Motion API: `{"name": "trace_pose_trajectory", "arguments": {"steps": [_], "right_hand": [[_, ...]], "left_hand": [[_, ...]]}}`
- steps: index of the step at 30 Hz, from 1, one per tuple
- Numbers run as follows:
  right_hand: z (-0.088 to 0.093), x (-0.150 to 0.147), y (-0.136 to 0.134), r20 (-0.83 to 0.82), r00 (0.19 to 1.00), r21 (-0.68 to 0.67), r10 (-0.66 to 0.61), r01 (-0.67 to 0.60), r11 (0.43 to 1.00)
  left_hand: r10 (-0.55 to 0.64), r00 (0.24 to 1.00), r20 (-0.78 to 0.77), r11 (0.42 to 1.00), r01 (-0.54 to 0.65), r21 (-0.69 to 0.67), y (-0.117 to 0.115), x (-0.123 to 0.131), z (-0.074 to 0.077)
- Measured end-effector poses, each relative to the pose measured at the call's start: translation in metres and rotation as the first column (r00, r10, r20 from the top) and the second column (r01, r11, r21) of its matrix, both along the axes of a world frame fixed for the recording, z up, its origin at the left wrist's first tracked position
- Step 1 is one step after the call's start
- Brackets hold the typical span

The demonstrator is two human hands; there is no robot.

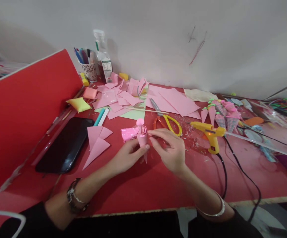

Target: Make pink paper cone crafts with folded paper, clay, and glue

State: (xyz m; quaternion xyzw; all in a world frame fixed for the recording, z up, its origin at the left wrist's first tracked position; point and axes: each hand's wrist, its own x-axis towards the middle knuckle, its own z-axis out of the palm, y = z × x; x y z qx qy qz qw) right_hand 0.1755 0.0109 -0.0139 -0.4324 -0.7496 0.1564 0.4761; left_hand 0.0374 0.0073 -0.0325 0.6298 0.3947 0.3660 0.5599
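Note:
My left hand (128, 153) is closed around a small pink paper cone (142, 140), held upright with its point down. Pink, dough-like pieces (140, 123) sit in and above the cone's mouth. My right hand (169, 147) is at the cone's right rim, thumb and fingertips pinched together; what they hold, if anything, is too small to make out. Just behind my left hand is a shiny pink packet (129, 134). Cut pink paper pieces (97, 145) lie to the left. Scissors with yellow and orange handles (171, 125) rest beyond my right hand.
A yellow glue gun (210, 134) with a black cord stands at right, its light lit. Finished-looking pink cones (222, 114) cluster behind it. A black phone (66, 143) lies left. Pink paper scraps (121, 96), a glass bottle (104, 59) and a pen cup (89, 71) are at the back.

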Motion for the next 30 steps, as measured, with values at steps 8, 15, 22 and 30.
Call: {"name": "trace_pose_trajectory", "arguments": {"steps": [8,15,22,30], "right_hand": [[-0.0026,0.0016,-0.0011,-0.016,1.000,-0.009,0.008,-0.009,1.000],[-0.0021,0.0002,-0.0017,-0.008,1.000,-0.003,0.029,-0.029,1.000],[-0.0032,-0.0007,-0.0031,-0.037,0.999,-0.044,0.026,-0.028,0.999],[-0.0025,0.0003,-0.0005,-0.007,1.000,-0.006,0.030,-0.030,1.000]], "left_hand": [[0.005,1.000,-0.013,1.000,-0.005,0.020,0.0002,-0.0001,-0.0017],[-0.010,1.000,-0.023,1.000,0.011,0.017,-0.0007,0.0008,0.0005],[-0.028,0.998,-0.052,0.998,0.031,0.051,-0.0008,0.0006,0.0004],[-0.047,0.997,-0.068,0.996,0.052,0.078,0.0001,0.0002,0.0007]]}}
